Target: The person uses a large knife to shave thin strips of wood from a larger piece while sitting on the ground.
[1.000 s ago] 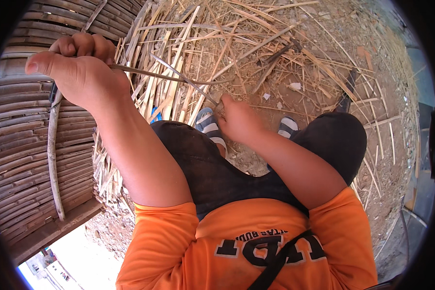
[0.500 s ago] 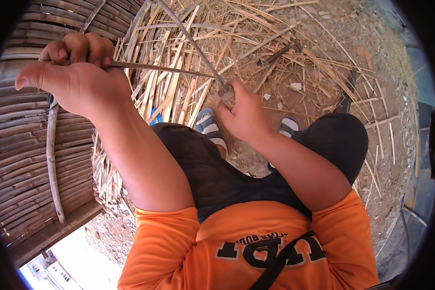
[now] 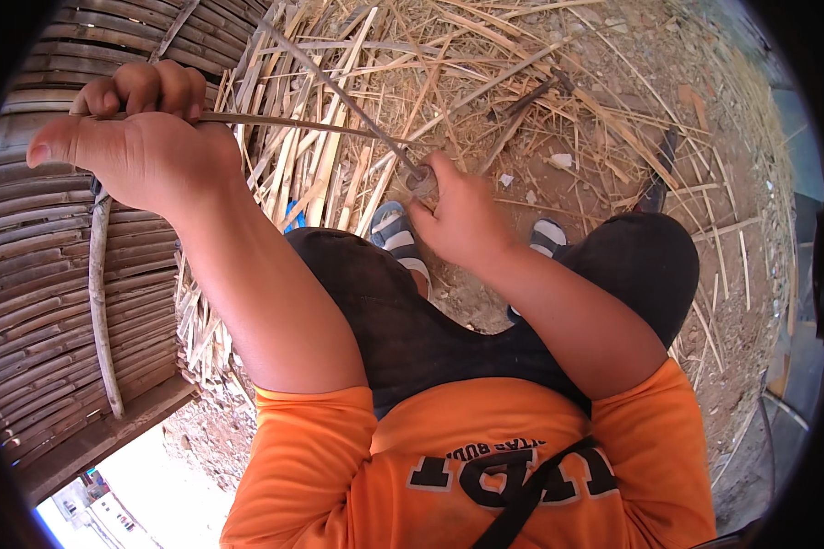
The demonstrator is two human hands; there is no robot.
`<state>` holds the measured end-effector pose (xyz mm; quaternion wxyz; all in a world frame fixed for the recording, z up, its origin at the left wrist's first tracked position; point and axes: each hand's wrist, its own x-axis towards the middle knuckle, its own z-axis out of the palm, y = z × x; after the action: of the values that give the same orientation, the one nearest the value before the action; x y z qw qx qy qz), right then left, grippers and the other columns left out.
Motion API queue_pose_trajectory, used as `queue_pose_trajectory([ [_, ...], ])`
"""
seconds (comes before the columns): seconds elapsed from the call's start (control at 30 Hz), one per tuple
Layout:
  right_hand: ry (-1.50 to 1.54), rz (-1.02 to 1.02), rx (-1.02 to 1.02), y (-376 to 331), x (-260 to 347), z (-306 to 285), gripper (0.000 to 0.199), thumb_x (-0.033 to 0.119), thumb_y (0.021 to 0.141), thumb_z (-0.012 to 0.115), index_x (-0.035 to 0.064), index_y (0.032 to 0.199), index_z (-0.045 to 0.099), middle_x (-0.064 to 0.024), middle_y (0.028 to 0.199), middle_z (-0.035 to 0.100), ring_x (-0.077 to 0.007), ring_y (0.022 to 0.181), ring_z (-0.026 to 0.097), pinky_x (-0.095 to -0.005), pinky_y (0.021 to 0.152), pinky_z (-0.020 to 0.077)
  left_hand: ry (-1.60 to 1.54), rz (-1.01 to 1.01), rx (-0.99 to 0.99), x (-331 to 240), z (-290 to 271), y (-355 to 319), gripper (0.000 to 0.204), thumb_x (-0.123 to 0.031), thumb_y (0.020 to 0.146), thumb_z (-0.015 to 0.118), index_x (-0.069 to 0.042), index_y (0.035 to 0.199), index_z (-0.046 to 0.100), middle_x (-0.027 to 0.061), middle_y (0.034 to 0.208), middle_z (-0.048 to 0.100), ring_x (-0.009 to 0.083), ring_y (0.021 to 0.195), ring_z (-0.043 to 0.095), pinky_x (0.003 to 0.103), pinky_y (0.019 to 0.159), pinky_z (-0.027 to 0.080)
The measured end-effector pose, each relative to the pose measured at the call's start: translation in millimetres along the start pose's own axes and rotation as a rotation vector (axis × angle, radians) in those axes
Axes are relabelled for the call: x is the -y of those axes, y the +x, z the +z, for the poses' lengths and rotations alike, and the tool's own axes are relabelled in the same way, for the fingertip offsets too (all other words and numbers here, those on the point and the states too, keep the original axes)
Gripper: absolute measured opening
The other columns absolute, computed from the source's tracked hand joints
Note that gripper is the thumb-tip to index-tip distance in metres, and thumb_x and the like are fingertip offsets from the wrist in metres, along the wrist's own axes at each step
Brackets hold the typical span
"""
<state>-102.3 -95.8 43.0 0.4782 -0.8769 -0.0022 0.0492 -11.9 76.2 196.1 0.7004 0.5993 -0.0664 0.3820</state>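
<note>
Narrow blade (image 3: 346, 99) tilts further left over a bamboo strip (image 3: 293, 124)

Dry earthen ground (image 3: 751, 192) spreads across the upper middle and right, strewn with pale bamboo splints (image 3: 324, 183). A bamboo-slat panel (image 3: 41, 265) takes up the left side. The person's orange shirt (image 3: 485, 412) fills the lower middle, with dark trousers (image 3: 339, 284) above it, legs spread apart.

The long, narrow blade points up and to the left, crossing the brown bamboo strip near the strip's right-hand end; whether the two touch, I cannot tell. Half a second ago the blade stood steeper and crossed closer to that end. The strip and the left hand (image 3: 151, 137) have barely shifted, so the right hand (image 3: 462, 210) seems to supply the motion while the left one steadies.

Strapped sandals (image 3: 545, 238) show between the trouser legs. The left hand's fingers curl round the strip, thumb jutting out leftward. The right hand is closed round the blade's base, its grip partly hidden. Smallest are the white scraps (image 3: 560, 160) on the ground.
</note>
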Motion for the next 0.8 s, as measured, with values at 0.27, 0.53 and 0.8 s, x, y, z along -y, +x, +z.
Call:
queue_pose_trajectory([
  [0.27,-0.076,0.056,0.129,8.9,-27.8,13.9,0.033,0.012,0.08,0.069,-0.0019,0.107,0.056,-0.0273,0.087,0.068,-0.0448,0.089,0.068,-0.0536,0.077,0.0535,-0.047,-0.03,0.007,-2.3,-12.7,3.6,0.071,-0.086,0.087,0.026,-0.015,0.084,0.031,-0.0011,0.06,0.025,0.0137,0.052,0.02,0.028,0.05,0.02],
  [0.53,-0.014,-0.032,0.05,2.2,-0.4,1.0,0.039,0.016,0.081,0.07,-0.0042,0.112,0.057,-0.0286,0.093,0.068,-0.0447,0.092,0.068,-0.053,0.08,0.053,-0.035,0.01,-0.019,3.1,-12.2,5.6,0.068,-0.083,0.092,0.02,-0.015,0.085,0.03,-0.0002,0.061,0.025,0.0136,0.052,0.02,0.029,0.05,0.021],
  [0.8,-0.164,0.232,0.164,29.1,-76.5,18.1,0.04,0.018,0.082,0.071,-0.0039,0.114,0.06,-0.03,0.099,0.067,-0.0452,0.099,0.066,-0.0509,0.086,0.0524,-0.152,-0.004,0.091,2.8,-8.6,7.5,0.076,-0.09,0.083,0.029,-0.014,0.08,0.032,-0.0014,0.056,0.025,0.0123,0.046,0.023,0.027,0.043,0.017],
])
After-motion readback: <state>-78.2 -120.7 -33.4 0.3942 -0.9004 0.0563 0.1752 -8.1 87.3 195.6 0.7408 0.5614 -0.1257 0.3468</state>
